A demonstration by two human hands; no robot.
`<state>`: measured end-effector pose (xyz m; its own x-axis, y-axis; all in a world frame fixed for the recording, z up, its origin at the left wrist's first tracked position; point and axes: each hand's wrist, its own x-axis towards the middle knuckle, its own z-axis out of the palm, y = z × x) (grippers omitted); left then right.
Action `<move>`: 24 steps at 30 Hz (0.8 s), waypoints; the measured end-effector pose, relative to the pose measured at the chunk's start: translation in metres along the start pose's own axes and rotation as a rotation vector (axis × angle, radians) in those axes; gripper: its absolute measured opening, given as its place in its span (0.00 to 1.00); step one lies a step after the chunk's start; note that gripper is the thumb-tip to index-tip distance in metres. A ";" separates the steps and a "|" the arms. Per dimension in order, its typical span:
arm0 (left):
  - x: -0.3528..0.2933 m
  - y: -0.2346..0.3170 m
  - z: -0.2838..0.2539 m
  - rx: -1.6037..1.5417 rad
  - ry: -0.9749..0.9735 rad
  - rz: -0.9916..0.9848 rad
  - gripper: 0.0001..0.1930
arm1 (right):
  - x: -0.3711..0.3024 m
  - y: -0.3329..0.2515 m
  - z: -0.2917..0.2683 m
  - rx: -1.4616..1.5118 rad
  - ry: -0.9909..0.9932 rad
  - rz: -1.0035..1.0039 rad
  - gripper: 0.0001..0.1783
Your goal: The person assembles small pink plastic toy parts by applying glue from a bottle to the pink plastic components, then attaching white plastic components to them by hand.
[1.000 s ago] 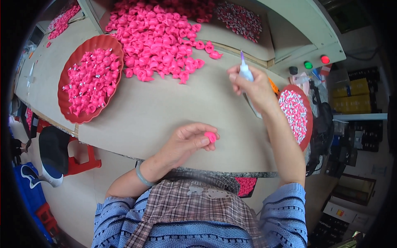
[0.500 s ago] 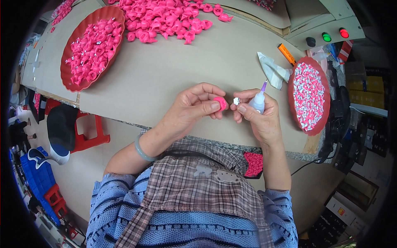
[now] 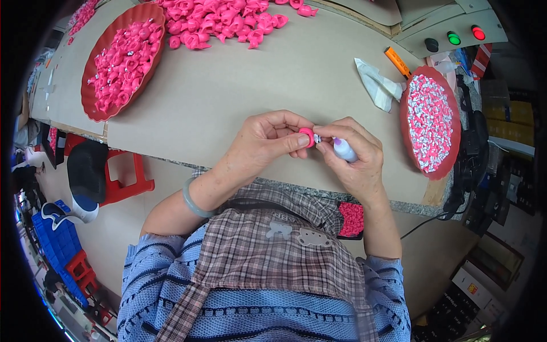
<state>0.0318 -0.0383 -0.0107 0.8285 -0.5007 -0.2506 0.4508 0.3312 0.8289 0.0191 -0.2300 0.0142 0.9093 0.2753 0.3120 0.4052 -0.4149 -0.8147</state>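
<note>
My left hand (image 3: 272, 135) pinches a small hollow pink plastic part (image 3: 306, 137) between thumb and fingers. Close against it, the thumb and forefinger of my right hand (image 3: 354, 153) hold a tiny white-and-pink piece (image 3: 317, 138) at the pink part's opening; whether it sits inside cannot be made out. A small squeeze bottle (image 3: 345, 150) with a pale body and purple tip is also tucked in my right hand. Both hands are over the tabletop near its front edge.
A red scalloped tray (image 3: 91, 105) of pink parts stands at left, beside a loose heap of pink parts (image 3: 219, 20). At right are a second red tray (image 3: 405, 122) with small white-and-pink pieces, a crumpled cloth (image 3: 376, 85), an orange marker (image 3: 397, 61) and a control panel (image 3: 464, 37).
My right hand has moved left, bringing the tiny white-and-pink piece up against the pink part. The squeeze bottle has tilted, its purple tip swinging left. The view has shifted slightly.
</note>
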 end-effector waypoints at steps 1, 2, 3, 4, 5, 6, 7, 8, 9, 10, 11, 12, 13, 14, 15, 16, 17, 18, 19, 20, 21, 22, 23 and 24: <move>0.000 0.000 0.001 0.008 0.010 -0.003 0.12 | -0.001 0.000 0.000 0.002 -0.002 0.001 0.14; 0.000 0.000 0.001 0.016 0.019 -0.005 0.12 | -0.002 0.001 -0.001 -0.030 -0.004 -0.012 0.14; 0.000 0.000 0.001 0.016 0.021 -0.007 0.12 | -0.003 0.001 -0.001 -0.062 -0.006 -0.025 0.14; 0.001 -0.001 0.002 0.023 0.028 0.000 0.11 | -0.003 0.001 0.000 -0.061 -0.008 -0.024 0.14; 0.001 -0.001 0.002 0.031 0.034 0.007 0.10 | -0.004 0.001 0.002 -0.079 -0.002 -0.043 0.14; 0.001 -0.002 0.002 0.030 0.035 0.006 0.10 | -0.004 0.001 0.004 -0.099 0.004 -0.063 0.15; 0.001 -0.002 0.002 0.039 0.040 0.009 0.10 | -0.005 0.002 0.006 -0.098 0.003 -0.062 0.15; 0.001 -0.003 0.002 0.047 0.045 0.011 0.09 | -0.007 0.005 0.010 -0.031 0.032 -0.020 0.15; 0.002 -0.003 0.002 0.046 0.046 0.009 0.09 | -0.009 0.007 0.012 0.036 0.061 0.023 0.15; 0.002 -0.002 0.002 0.064 0.054 0.002 0.09 | -0.011 0.009 0.015 0.037 0.061 0.025 0.15; 0.003 -0.002 0.003 0.082 0.061 -0.005 0.09 | -0.012 0.011 0.017 0.075 0.074 0.055 0.14; 0.003 -0.002 0.003 0.083 0.058 -0.008 0.09 | -0.014 0.012 0.019 0.112 0.090 0.086 0.14; 0.004 -0.003 0.003 0.094 0.067 0.002 0.09 | -0.015 0.013 0.020 0.111 0.094 0.089 0.14; 0.004 -0.003 0.003 0.105 0.075 0.012 0.09 | -0.015 0.014 0.022 0.128 0.101 0.092 0.13; 0.004 -0.003 0.003 0.107 0.070 0.010 0.09 | -0.016 0.015 0.023 0.146 0.107 0.095 0.12; 0.004 -0.003 0.003 0.106 0.078 0.013 0.09 | -0.016 0.014 0.024 0.144 0.113 0.096 0.12; 0.004 -0.003 0.003 0.105 0.086 0.017 0.08 | -0.015 0.013 0.025 0.164 0.118 0.121 0.12; 0.004 -0.002 0.004 0.111 0.084 0.015 0.08 | -0.014 0.012 0.025 0.188 0.123 0.145 0.12; 0.004 -0.003 0.004 0.105 0.088 0.015 0.08 | -0.014 0.011 0.023 0.191 0.128 0.145 0.12; 0.005 -0.003 0.004 0.100 0.092 0.016 0.08 | -0.012 0.011 0.021 0.179 0.107 0.132 0.12; 0.005 -0.002 0.004 0.103 0.089 0.016 0.08 | -0.011 0.011 0.019 0.163 0.085 0.118 0.12; 0.004 -0.002 0.003 0.096 0.081 0.020 0.08 | -0.011 0.010 0.018 0.163 0.089 0.117 0.12; 0.004 -0.002 0.003 0.089 0.074 0.024 0.08 | -0.011 0.010 0.017 0.145 0.087 0.105 0.12; 0.004 -0.002 0.003 0.091 0.072 0.024 0.08 | -0.011 0.009 0.016 0.127 0.083 0.093 0.12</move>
<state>0.0334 -0.0437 -0.0120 0.8620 -0.4336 -0.2626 0.4013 0.2671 0.8761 0.0112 -0.2231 -0.0040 0.9491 0.1660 0.2677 0.3087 -0.3208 -0.8954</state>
